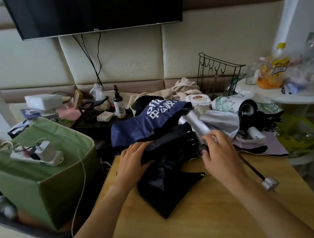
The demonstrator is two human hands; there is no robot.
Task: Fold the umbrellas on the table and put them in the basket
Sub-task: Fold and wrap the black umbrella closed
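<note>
On the wooden table (216,217), a black umbrella (166,180) is lying half collapsed, its canopy spreading toward the near edge and its thin shaft running out right to a silver handle (270,183). Behind it, a navy umbrella (144,122) with white lettering is resting against a floral one (230,102). Left of the table, a green fabric basket (46,186) is sitting on the floor. The left hand (135,158) is pressing flat on the black canopy, fingers extended. The right hand (219,150) is curling round the shaft by the rib ends.
</note>
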